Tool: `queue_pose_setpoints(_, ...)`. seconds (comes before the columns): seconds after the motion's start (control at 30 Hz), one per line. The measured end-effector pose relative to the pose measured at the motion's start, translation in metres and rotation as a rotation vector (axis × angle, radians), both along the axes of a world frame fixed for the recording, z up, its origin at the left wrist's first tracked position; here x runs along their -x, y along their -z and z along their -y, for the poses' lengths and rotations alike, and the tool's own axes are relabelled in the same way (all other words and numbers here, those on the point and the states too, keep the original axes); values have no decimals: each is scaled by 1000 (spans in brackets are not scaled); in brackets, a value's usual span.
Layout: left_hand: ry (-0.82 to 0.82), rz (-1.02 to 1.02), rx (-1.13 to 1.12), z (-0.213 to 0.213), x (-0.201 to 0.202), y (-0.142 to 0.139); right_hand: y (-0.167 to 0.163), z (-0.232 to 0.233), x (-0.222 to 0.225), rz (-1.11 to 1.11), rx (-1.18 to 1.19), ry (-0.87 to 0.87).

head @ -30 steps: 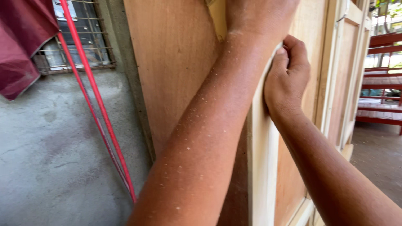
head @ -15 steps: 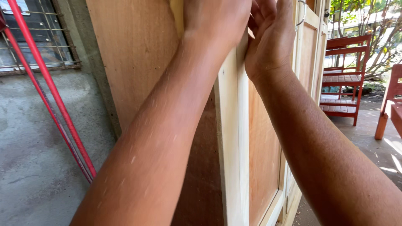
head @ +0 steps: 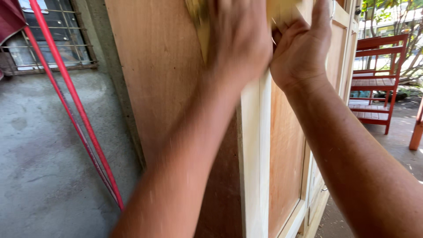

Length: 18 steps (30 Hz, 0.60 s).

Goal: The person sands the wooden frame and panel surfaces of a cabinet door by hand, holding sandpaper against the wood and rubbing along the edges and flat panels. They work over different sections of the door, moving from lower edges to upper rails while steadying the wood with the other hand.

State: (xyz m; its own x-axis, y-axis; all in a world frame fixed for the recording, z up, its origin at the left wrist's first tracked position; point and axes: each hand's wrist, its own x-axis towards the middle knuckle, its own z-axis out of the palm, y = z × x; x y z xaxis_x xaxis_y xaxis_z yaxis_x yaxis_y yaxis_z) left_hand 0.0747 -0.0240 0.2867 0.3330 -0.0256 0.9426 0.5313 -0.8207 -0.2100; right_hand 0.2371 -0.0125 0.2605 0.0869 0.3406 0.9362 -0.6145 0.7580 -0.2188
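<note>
An upright wooden door [head: 286,145] with brown panels and a pale frame stile [head: 253,154] stands in front of me. My left hand [head: 240,44] is blurred with motion and presses a pale yellow pad [head: 197,24] against the top of the brown panel [head: 163,79]. The pad is mostly hidden under the hand, and I cannot tell what kind of thing it is. My right hand [head: 299,48] grips the edge of the stile just right of the left hand, with its fingers curled around the wood.
Two red poles [head: 75,105] lean against the grey concrete wall [head: 39,158] on the left, below a barred window [head: 48,44]. A maroon cloth [head: 9,17] hangs at the top left. A red wooden bench [head: 374,75] stands outside at the right.
My left hand has slid lower on the panel and is now blurred. My right hand shifted its hold on the stile. My view turned a little, so the red bench shows more.
</note>
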Motion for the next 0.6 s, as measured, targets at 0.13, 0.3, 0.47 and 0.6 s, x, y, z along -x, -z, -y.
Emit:
queue_pose_setpoints(0.13, 36, 78, -198, -8, 5, 77, 11, 5, -7, 273, -169, 599)
queue_pose_setpoints(0.3, -101, -130, 43, -22, -6, 4, 12, 0, -14, 54, 75, 219)
queue_pose_setpoints(0.47, -131, -89, 17, -23, -9, 23, 17, 2, -16, -140, 102, -429)
queue_pose_setpoints(0.6, 118, -104, -27, -28, 2, 145, 20, 10, -12, 38, 54, 146)
